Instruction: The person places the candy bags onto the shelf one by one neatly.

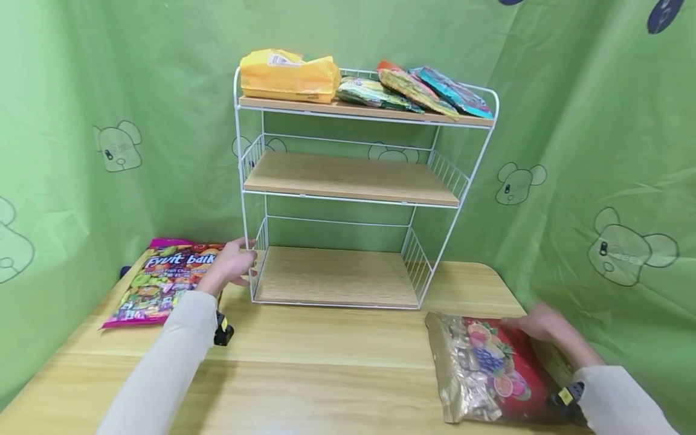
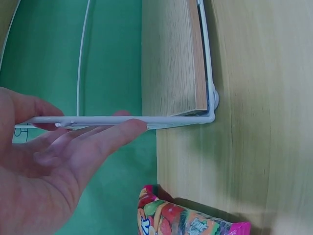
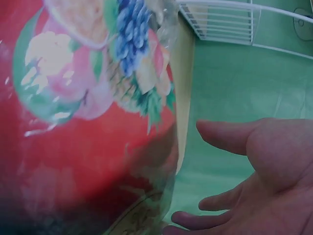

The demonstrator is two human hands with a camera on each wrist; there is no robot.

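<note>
One red fruit-print bag [image 1: 502, 365], on the desk [image 1: 326, 356] right of the rack [image 1: 348, 175], looks pliable, slick and weighty to me, best held by both edges; my left hand [image 1: 235, 264] grips the rack, my right hand [image 1: 544, 324], fingers loosely spread, holds nothing.

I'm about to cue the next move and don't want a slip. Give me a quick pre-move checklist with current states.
1. Rack upright on the table: ok.
2. Left hand on the rack's left front post: ok, digits on both sides of it.
3. Right hand gripping the red-and-gold candy bag: not ok, its fingers are open beside the bag.
4. Left forearm not touching the fruit chew bag: cannot tell, they overlap in the head view.
5. Yellow pack on the top shelf: ok, at its left end.
6. Red-and-gold bag sealed all round: cannot tell, hand and wrist cover part.
</note>
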